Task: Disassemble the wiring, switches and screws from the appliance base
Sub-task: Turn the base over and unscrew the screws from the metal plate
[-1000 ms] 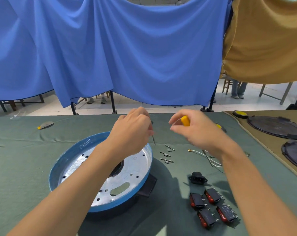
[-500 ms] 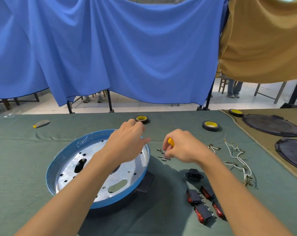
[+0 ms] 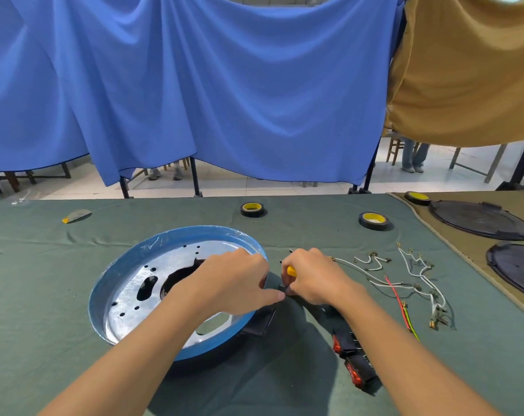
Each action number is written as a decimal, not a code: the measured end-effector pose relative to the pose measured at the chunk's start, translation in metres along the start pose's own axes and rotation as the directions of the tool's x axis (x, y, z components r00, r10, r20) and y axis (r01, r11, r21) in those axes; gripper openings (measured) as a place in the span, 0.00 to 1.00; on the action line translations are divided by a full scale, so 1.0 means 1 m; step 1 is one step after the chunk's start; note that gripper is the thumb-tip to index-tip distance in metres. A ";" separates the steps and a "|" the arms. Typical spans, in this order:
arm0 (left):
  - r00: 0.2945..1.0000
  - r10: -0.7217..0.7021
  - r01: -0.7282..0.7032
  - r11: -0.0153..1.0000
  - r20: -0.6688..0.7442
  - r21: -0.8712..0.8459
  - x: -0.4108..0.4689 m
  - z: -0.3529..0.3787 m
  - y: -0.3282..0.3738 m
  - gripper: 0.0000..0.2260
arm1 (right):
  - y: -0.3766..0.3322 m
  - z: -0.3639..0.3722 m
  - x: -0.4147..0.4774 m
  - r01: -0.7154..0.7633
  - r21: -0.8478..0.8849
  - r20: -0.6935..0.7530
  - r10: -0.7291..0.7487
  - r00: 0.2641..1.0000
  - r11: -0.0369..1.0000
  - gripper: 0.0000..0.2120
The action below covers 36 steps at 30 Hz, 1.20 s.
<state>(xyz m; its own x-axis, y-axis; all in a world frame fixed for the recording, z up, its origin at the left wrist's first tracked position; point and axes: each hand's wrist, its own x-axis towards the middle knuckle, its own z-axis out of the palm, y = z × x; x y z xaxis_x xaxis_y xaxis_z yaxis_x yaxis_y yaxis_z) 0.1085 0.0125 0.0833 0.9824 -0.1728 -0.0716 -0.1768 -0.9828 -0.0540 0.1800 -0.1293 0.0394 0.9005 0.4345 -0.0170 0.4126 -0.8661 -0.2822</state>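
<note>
The round blue appliance base (image 3: 128,265) with its silver metal plate (image 3: 176,259) lies on the green cloth. My left hand (image 3: 233,283) hovers over its right rim, fingers curled, thumb tip meeting a small dark part (image 3: 286,291) just outside the rim. My right hand (image 3: 314,277) grips a yellow-handled screwdriver (image 3: 290,271) and touches the same spot. Loose screws (image 3: 290,251) lie just behind my right hand. Removed white wires (image 3: 417,265) and a red wire (image 3: 396,295) lie to the right. Black-and-red switches (image 3: 356,364) show beside my right forearm, which hides part of them.
Two rolls of black tape (image 3: 252,210) (image 3: 373,220) stand at the back of the table. Two black round lids (image 3: 480,219) (image 3: 516,271) lie on the brown cloth at far right. A small grey, yellow-tipped item (image 3: 76,216) lies at the back left. Blue and tan cloths hang behind.
Both hands have come down from above the base to the cloth at its right rim, and now meet there. The view has tilted, uncovering the wires.
</note>
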 end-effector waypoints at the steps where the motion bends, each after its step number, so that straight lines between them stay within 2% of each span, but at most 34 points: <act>1: 1.000 0.004 -0.004 1.000 -0.007 0.003 -0.001 0.001 -0.001 0.19 | 0.001 -0.001 0.000 0.001 0.008 0.005 -0.001 1.000 1.000 0.08; 7: 0.997 0.020 -0.018 1.000 -0.080 0.023 -0.005 0.000 -0.001 0.12 | 0.007 -0.005 -0.001 0.011 0.050 0.062 -0.014 0.998 0.999 0.05; 12: 0.931 -0.075 0.137 0.979 -0.358 0.151 -0.005 -0.011 0.002 0.05 | 0.011 -0.015 -0.002 -0.027 0.140 -0.007 0.028 1.000 0.990 0.06; 16: 0.886 -0.092 0.207 0.956 -0.455 0.210 0.004 -0.023 -0.010 0.06 | 0.012 -0.031 -0.005 -0.046 0.246 -0.036 0.057 0.998 0.968 0.10; 20: 0.851 -0.023 0.153 0.966 -0.525 0.206 0.019 -0.017 -0.020 0.08 | 0.011 -0.038 -0.007 -0.049 0.375 -0.125 0.102 0.987 0.926 0.11; 22: 0.832 0.043 0.089 0.974 -0.553 0.209 0.025 -0.008 -0.026 0.09 | 0.010 -0.040 -0.005 -0.074 0.553 -0.098 0.154 0.983 0.830 0.16; 24: 0.810 0.103 0.041 0.972 -0.577 0.231 0.029 0.000 -0.031 0.09 | 0.008 -0.041 -0.003 -0.116 0.779 0.004 0.179 0.984 0.617 0.21; 25: 0.792 0.137 0.014 0.970 -0.595 0.242 0.031 0.003 -0.032 0.09 | 0.006 -0.042 -0.001 -0.134 0.846 0.042 0.186 0.982 0.517 0.23; 27: 0.753 0.205 -0.027 0.959 -0.626 0.282 0.035 0.008 -0.032 0.08 | 0.002 -0.042 0.006 -0.159 0.907 0.076 0.219 0.973 0.390 0.22; 30: 0.722 0.272 -0.046 0.936 -0.636 0.348 0.043 0.009 -0.029 0.07 | -0.002 -0.041 0.019 -0.180 0.944 0.090 0.308 0.947 0.276 0.13; 33: 0.715 0.288 -0.055 0.931 -0.637 0.360 0.052 0.011 -0.027 0.08 | -0.002 -0.040 0.031 -0.194 0.954 0.098 0.371 0.924 0.230 0.05; 36: 0.697 0.311 -0.071 0.927 -0.646 0.369 0.063 0.016 -0.025 0.05 | 0.005 -0.043 0.043 -0.177 0.973 0.104 0.398 0.911 0.151 0.07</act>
<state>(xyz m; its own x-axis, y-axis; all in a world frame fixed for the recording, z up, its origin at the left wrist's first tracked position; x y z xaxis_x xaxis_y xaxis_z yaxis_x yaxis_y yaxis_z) 0.1740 0.0275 0.0642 0.6689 -0.4686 0.5770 -0.2563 -0.8740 -0.4128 0.2265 -0.1255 0.0785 0.9708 0.0767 -0.2274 -0.2304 0.0329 -0.9725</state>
